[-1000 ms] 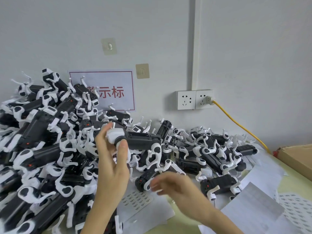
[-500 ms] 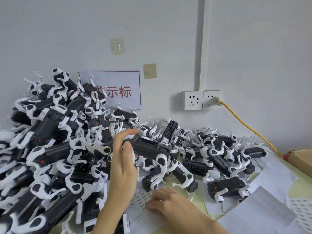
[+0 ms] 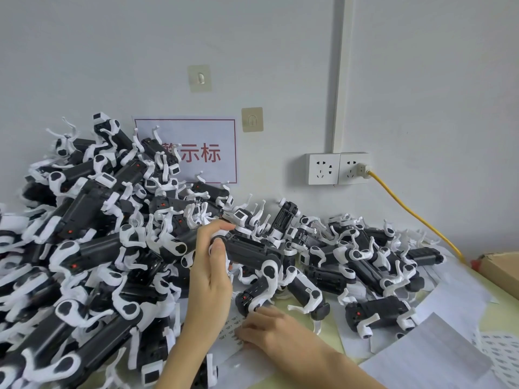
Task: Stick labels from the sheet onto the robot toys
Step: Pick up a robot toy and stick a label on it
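Observation:
My left hand (image 3: 209,279) grips one end of a black and white robot toy (image 3: 250,249), held level above the table in front of the pile. A sheet of small labels (image 3: 231,328) lies on the table below it. My right hand (image 3: 269,329) lies on that sheet with its fingertips curled down onto the labels at its right edge. Whether a label is pinched there cannot be told. A big heap of the same toys (image 3: 84,248) fills the left side, and several more toys (image 3: 365,256) lie spread to the right.
White backing papers (image 3: 449,299) cover the table on the right, with another label sheet (image 3: 497,355) at the right edge. A cardboard box (image 3: 502,268) sits at far right. A yellow cable (image 3: 415,214) runs from the wall socket (image 3: 338,168). A red-lettered sign (image 3: 207,153) hangs behind the heap.
My left hand lowered the toy toward the pile and holds it there. My right hand dropped from above the table onto the label sheet.

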A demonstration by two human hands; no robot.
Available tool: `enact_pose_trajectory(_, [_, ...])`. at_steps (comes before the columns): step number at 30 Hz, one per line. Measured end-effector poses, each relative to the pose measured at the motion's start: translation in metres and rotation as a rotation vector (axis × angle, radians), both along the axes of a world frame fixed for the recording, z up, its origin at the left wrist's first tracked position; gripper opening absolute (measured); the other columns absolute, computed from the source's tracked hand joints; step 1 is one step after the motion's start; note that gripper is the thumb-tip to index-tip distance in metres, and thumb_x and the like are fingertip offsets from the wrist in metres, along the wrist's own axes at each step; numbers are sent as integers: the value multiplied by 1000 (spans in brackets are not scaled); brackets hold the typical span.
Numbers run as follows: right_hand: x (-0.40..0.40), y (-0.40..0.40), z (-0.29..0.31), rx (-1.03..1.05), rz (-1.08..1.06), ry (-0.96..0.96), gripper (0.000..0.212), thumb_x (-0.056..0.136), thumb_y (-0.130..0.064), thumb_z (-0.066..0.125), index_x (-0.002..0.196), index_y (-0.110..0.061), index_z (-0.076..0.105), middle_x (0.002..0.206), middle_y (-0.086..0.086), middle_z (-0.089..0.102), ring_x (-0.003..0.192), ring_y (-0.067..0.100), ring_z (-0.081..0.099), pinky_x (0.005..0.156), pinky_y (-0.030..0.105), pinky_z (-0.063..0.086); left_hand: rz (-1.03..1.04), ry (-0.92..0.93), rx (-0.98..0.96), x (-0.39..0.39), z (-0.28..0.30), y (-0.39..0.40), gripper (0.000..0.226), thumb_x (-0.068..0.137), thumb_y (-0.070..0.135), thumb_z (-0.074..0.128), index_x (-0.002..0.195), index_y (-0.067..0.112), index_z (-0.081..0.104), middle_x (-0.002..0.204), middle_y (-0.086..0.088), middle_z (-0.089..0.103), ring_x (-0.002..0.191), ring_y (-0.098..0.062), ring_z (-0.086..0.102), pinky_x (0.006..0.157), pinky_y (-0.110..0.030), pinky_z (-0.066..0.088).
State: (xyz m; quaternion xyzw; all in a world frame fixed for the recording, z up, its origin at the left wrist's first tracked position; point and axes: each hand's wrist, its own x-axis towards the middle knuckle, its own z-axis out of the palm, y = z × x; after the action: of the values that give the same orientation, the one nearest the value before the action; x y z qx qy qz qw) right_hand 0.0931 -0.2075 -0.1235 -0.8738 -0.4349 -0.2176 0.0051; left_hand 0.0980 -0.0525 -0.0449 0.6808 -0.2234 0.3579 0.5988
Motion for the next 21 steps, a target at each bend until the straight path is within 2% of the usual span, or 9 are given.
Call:
enact_pose_trajectory(3, [2, 3, -7, -41, -32, -109, 20, 92, -21, 63, 84, -33, 76, 82, -15, 66, 72, 6, 61, 71, 18, 48, 20, -3, -11, 2, -1, 1, 39, 103, 38, 30, 121, 17, 58, 103, 26, 60, 73, 17, 49, 73, -4, 45])
enact_pose_trajectory(6, [1, 6, -2, 0, -56, -217, 23, 90, -17, 59, 80, -31, 75, 80, -13, 65, 70, 7, 60, 70, 18, 47, 30, 27, -16, 2, 0, 4, 39, 103, 41, 30, 122, 23, 59, 104, 29, 60, 70, -8, 47, 65, -38, 52])
enact_pose_trajectory(7, [2, 6, -1, 38, -44, -252, 21, 88, -15, 63, 79, -29, 75, 80, -12, 65, 70, 9, 60, 70, 19, 47, 30, 34, -17, 3, -1, 6, 38, 103, 42, 30, 123, 25, 59, 100, 31, 59, 70, -7, 46, 65, -39, 52])
enact_pose_trajectory(9, [3, 8, 3, 100, -41, -269, 18, 85, -11, 67, 80, -27, 75, 79, -10, 64, 71, 11, 59, 74, 21, 46, 45, 28, -17, 5, -3, 9, 39, 104, 42, 30, 123, 23, 58, 88, 33, 54, 71, 8, 47, 70, -14, 48])
enact_pose_trajectory(10, [4, 10, 6, 110, -48, -273, 20, 84, -11, 64, 82, -28, 75, 79, -11, 63, 71, 10, 59, 77, 21, 45, 59, 20, -11, 6, -3, 11, 39, 105, 41, 30, 123, 22, 58, 86, 30, 53, 73, 12, 48, 73, -7, 44])
enact_pose_trajectory(11, [6, 11, 11, 102, -58, -269, 22, 82, -12, 65, 86, -31, 75, 78, -13, 62, 71, 8, 59, 80, 20, 43, 71, 15, -5, 6, -3, 12, 37, 105, 40, 30, 123, 23, 57, 87, 25, 54, 73, 10, 49, 74, -7, 41])
enact_pose_trajectory(14, [10, 13, 26, 61, -69, -208, 25, 72, -21, 81, 92, -35, 75, 83, -17, 67, 76, 7, 65, 82, 21, 47, 83, 34, 21, 7, -4, 13, 32, 104, 41, 31, 123, 30, 55, 91, 10, 55, 64, -13, 46, 65, -19, 41])
enact_pose_trajectory(17, [16, 10, 38, 102, -27, -159, 29, 68, -15, 85, 91, -30, 76, 88, -14, 70, 81, 11, 67, 77, 22, 51, 83, 46, 16, 8, -6, 14, 29, 104, 44, 33, 122, 37, 55, 90, 15, 56, 61, -14, 44, 65, -18, 40])
enact_pose_trajectory(21, [21, -2, 46, 141, -10, -132, 36, 75, 0, 75, 104, -21, 78, 97, -5, 75, 84, 20, 71, 77, 29, 56, 52, 60, 4, 10, -6, 16, 29, 104, 46, 34, 123, 39, 55, 81, 13, 53, 63, -17, 45, 64, -19, 42])
